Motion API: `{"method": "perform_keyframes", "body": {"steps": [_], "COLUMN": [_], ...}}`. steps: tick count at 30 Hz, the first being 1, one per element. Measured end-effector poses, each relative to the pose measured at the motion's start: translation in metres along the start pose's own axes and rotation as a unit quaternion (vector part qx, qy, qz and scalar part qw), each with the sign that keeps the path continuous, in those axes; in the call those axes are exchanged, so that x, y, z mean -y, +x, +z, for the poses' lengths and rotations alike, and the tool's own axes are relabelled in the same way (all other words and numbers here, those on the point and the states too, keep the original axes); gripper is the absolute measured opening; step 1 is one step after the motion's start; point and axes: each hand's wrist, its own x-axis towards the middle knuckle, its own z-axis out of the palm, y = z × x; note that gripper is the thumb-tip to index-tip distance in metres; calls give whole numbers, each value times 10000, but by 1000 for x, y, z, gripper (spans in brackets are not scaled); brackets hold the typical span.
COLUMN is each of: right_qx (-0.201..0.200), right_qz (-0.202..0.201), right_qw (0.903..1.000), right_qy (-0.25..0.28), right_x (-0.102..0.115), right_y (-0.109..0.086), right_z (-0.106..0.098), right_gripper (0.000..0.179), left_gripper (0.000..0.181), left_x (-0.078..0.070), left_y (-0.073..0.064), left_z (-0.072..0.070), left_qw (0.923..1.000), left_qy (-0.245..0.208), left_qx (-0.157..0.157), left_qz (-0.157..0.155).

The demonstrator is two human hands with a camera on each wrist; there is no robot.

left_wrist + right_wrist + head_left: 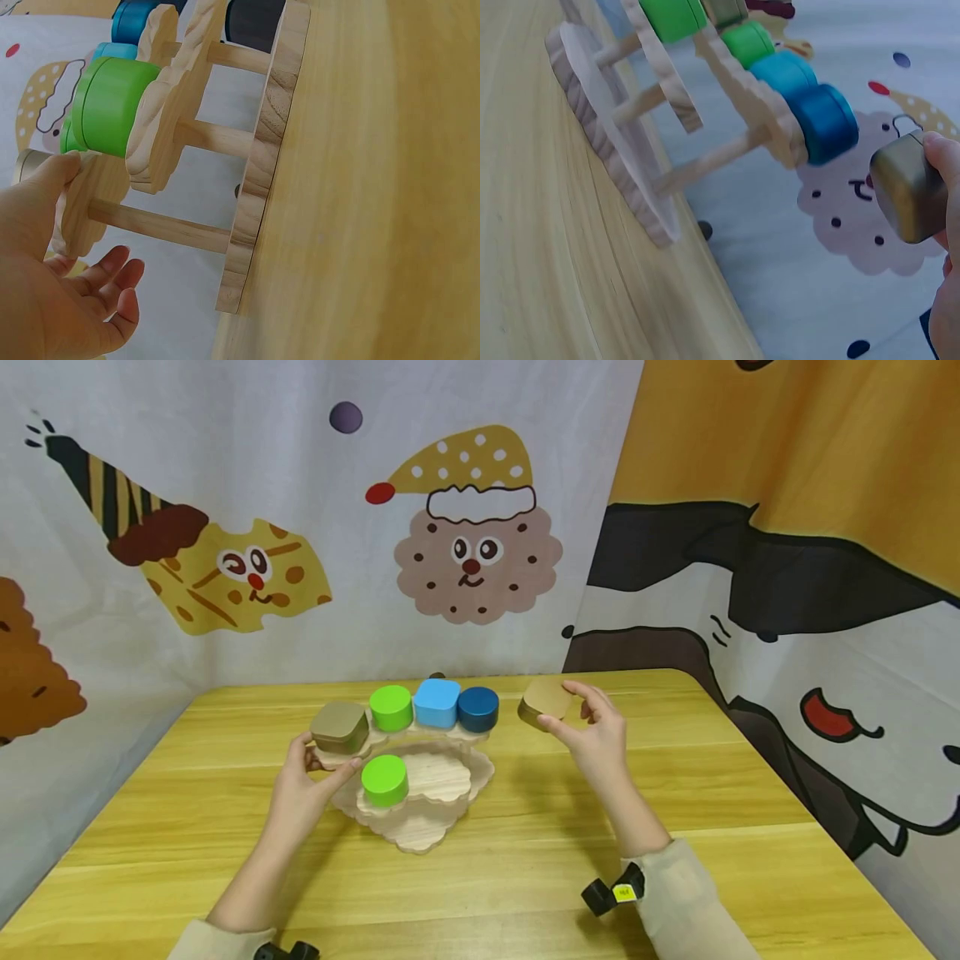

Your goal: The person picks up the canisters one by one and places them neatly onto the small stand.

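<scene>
My right hand [596, 739] pinches a gold square tin [545, 700] with rounded corners between thumb and fingers. It holds the tin in the air, right of a tiered wooden stand [420, 835]. My left hand [300, 789] grips the left end of the stand's upper tier, thumb at its near edge, other fingers loosely bent beneath in the left wrist view. On that tier, beside this hand, sits another gold square tin [340, 727]. Along the same tier are a green round tin [392, 707], a light blue square tin [437, 702] and a dark blue round tin [477, 709].
A second green round tin [385, 780] rests on the lower, nearer tier. Wooden posts [161, 225] join the tiers to a scalloped base on the wood-grain table [480, 918]. Behind the table hangs a cartoon-printed curtain [300, 460].
</scene>
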Motion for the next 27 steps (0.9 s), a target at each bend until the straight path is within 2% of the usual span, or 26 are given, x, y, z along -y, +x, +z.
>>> {"method": "perform_keyframes", "body": {"steps": [9, 16, 19, 22, 27], "right_qx": [134, 373, 484, 582, 661], "right_qz": [-92, -125, -113, -141, -334], "right_qw": [9997, 9991, 9984, 9976, 9966], "right_qy": [155, 159, 273, 348, 364], "right_x": [21, 65, 75, 78, 53], "right_y": [-9, -22, -27, -31, -37], "right_z": [9, 13, 16, 20, 35], "right_gripper": [54, 51, 50, 51, 56], "left_gripper": [86, 86, 87, 86, 85], "left_x": [-1, -1, 0, 0, 0], "left_y": [0, 0, 0, 0, 0], "left_z": [1, 1, 1, 1, 0], "left_qw": [10000, 10000, 10000, 10000, 10000], "left_qy": [2, 36, 38, 10, -1], "left_qx": [23, -1, 0, 4, -15], "left_qz": [-38, -55, -54, -47, -22]}}
